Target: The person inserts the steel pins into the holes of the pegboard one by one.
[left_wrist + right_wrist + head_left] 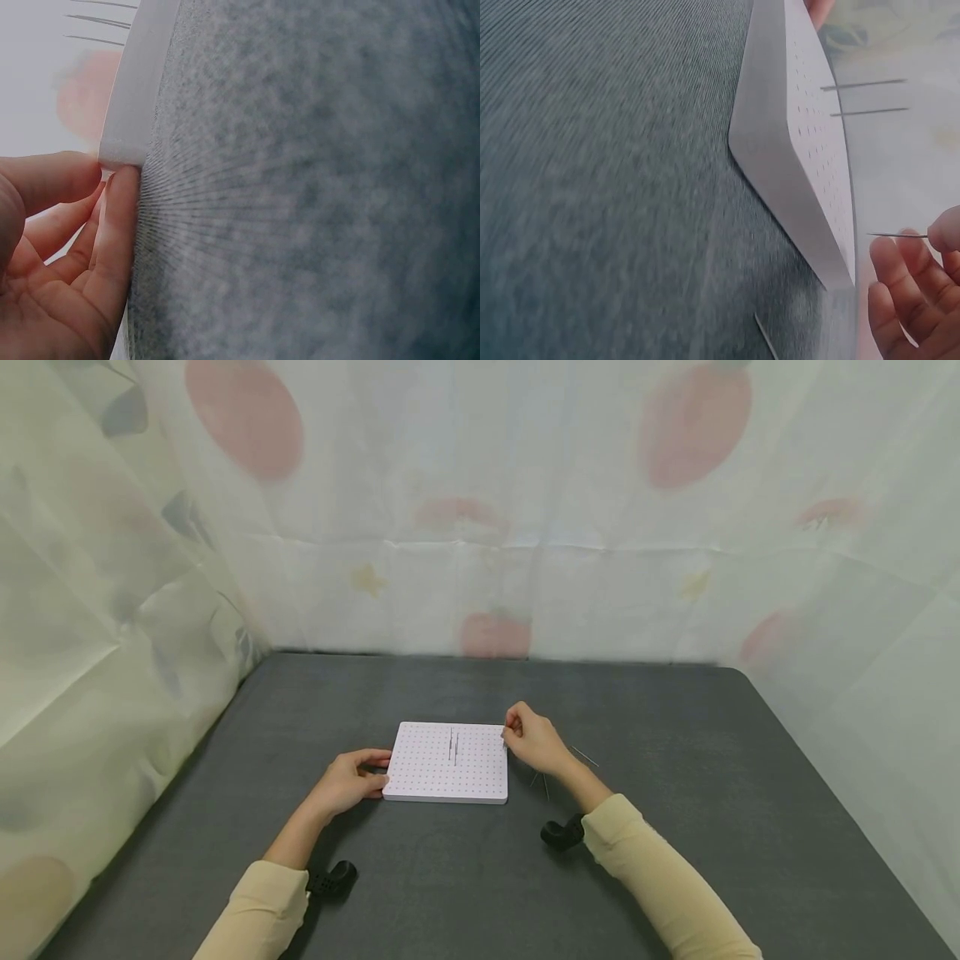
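A white board with rows of small holes lies on the table. Two thin metal needles stand upright in it, towards its far side; the right wrist view also shows this pair of pins. My left hand grips the board's left edge, thumb at the upper edge and a finger low against the side. Over the board's far right corner, my right hand pinches another needle between thumb and fingertip, its point sticking out clear of the board.
Several loose needles lie on the dark grey table right of the board, near my right forearm. A printed curtain hangs behind the table and along both sides. Black wrist cameras sit by both cuffs.
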Demonstrator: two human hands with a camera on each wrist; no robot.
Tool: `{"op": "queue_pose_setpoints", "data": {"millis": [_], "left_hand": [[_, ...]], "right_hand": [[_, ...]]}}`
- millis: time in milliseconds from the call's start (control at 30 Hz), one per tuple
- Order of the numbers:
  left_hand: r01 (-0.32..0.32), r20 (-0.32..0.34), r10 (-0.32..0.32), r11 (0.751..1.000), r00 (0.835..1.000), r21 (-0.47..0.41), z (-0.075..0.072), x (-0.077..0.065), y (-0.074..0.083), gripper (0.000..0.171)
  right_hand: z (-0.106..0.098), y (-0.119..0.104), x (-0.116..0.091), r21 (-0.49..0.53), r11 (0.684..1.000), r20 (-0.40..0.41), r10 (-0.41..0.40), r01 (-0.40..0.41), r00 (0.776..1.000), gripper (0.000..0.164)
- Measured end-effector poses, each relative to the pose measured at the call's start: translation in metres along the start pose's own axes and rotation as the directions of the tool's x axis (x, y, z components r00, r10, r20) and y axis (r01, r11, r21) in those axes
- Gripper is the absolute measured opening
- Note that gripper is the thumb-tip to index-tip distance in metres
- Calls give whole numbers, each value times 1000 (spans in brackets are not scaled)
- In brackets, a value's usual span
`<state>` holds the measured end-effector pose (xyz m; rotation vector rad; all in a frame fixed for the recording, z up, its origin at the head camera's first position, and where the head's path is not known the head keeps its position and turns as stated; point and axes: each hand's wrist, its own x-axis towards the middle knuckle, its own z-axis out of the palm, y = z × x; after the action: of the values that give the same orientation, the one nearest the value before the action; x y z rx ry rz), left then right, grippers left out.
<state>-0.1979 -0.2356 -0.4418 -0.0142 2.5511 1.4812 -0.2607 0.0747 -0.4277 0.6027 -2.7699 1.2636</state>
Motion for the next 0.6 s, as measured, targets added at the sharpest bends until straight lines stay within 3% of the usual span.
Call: {"op": "queue_pose_setpoints", "data": {"millis": [300,600], "left_hand": [[3,-12,-3,1000,1000,2,1,1,0,43],[9,-16,-9,1000,1000,7,1,1,1,43]], "right_hand": [[12,-3,10,-16,992,-37,-124,124,992,9],[24,-12,18,-49,989,-55,-141,138,988,9]]}}
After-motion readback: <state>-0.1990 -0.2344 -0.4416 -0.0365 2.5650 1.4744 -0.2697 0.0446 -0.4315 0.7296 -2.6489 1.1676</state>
